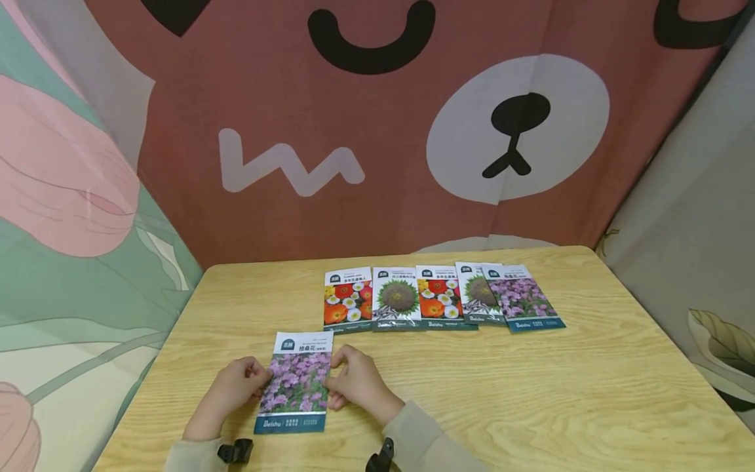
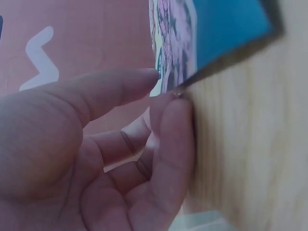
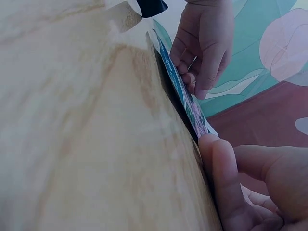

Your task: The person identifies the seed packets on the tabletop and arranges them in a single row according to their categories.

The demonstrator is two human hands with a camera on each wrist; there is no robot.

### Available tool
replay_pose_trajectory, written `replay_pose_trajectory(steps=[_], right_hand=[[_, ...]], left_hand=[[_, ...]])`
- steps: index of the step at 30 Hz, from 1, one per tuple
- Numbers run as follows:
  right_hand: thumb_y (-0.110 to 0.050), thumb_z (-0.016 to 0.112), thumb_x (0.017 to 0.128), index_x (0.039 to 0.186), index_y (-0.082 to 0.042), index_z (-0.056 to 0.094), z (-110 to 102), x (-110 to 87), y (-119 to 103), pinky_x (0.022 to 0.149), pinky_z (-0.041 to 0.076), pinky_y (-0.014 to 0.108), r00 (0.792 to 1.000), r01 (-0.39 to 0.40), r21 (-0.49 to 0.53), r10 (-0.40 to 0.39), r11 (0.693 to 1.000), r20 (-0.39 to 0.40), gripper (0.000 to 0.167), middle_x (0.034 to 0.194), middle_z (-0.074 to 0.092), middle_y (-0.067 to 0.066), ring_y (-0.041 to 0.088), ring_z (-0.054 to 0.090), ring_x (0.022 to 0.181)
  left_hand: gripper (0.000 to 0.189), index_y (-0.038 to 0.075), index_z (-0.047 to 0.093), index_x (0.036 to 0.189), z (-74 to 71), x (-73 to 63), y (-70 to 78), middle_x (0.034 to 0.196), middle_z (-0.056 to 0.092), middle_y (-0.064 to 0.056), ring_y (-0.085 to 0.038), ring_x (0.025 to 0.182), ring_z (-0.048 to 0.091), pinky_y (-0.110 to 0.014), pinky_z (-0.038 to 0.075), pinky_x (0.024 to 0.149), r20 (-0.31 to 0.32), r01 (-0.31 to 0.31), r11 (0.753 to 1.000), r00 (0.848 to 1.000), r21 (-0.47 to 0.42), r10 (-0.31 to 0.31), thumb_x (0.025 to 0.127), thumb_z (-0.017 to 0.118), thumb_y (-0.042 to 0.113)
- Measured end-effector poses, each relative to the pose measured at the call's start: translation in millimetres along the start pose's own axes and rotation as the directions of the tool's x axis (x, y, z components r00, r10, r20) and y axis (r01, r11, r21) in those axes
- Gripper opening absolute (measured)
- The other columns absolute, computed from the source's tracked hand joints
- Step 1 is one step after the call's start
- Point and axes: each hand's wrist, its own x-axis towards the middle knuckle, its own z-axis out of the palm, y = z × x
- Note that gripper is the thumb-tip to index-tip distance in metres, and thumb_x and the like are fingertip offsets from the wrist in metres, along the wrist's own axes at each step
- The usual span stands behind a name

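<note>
A seed packet (image 1: 295, 383) with purple flowers and a teal bottom band lies face up near the front of the table. My left hand (image 1: 232, 388) pinches its left edge between thumb and fingers. On the opposite edge my right hand (image 1: 362, 385) pinches it the same way. In the left wrist view the packet's teal corner (image 2: 231, 33) stands just off the wood, with a shadow under it. The right wrist view shows the packet (image 3: 179, 89) edge-on, slightly raised from the table between both hands.
Behind lies a row of several seed packets: an orange-flower packet (image 1: 348, 305), a sunflower packet (image 1: 396, 301), another orange-flower packet (image 1: 442, 301), a second sunflower packet (image 1: 479, 295), and a purple-flower packet (image 1: 525, 298) overlapping it. Printed curtain (image 1: 389, 216) hangs along the wooden table's (image 1: 501, 387) back edge.
</note>
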Motion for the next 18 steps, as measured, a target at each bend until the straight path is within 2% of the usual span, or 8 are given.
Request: replay_pose_trajectory(steps=[7,13,16,18], right_hand=[[0.004,0.065,0.093,0.109,0.001,0.055,-5,-2.0,1,0.050,0.059,0.032,0.999,0.021,0.059,-0.023,0.998,0.044,0.019,0.069,0.065,0.014,0.017,0.064,0.049],[0.000,0.063,0.095,0.120,0.002,0.054,-17,-11.1,-6,0.056,0.060,0.032,0.990,-0.015,0.114,-0.001,0.993,0.141,0.027,0.078,0.065,0.017,0.018,0.065,0.059],[-0.004,0.064,0.095,0.124,0.002,0.055,-28,-14.4,-12,0.061,0.061,0.034,0.983,-0.028,0.109,0.008,0.994,0.182,0.031,0.083,0.065,0.017,0.019,0.064,0.065],[-0.006,0.064,0.096,0.124,0.002,0.056,-37,-15.7,-15,0.063,0.062,0.037,0.981,-0.009,0.083,-0.007,0.996,0.194,0.031,0.085,0.066,0.016,0.019,0.064,0.069]], left_hand=[[0.022,0.003,0.057,0.085,1.7,0.0,0.3,0.069,0.058,-0.005,-0.018,0.061,0.053,-0.029,0.043,0.055,-0.023,0.008,1.000,1.000,0.006,-0.007,0.100,0.060,0.019],[0.024,0.003,0.057,0.085,3.3,-1.2,2.7,0.071,0.058,-0.005,-0.018,0.062,0.055,-0.030,0.045,0.055,-0.020,-0.014,1.000,1.000,0.003,0.014,0.102,0.058,0.019],[0.024,0.003,0.057,0.086,2.5,-2.7,6.7,0.072,0.058,-0.005,-0.018,0.064,0.055,-0.030,0.044,0.056,-0.019,-0.010,0.999,1.000,0.031,0.011,0.102,0.058,0.021],[0.024,0.002,0.056,0.089,1.7,-5.0,11.2,0.071,0.055,-0.005,-0.018,0.062,0.051,-0.030,0.041,0.055,-0.033,-0.015,0.998,0.999,0.062,0.017,0.102,0.057,0.022]])
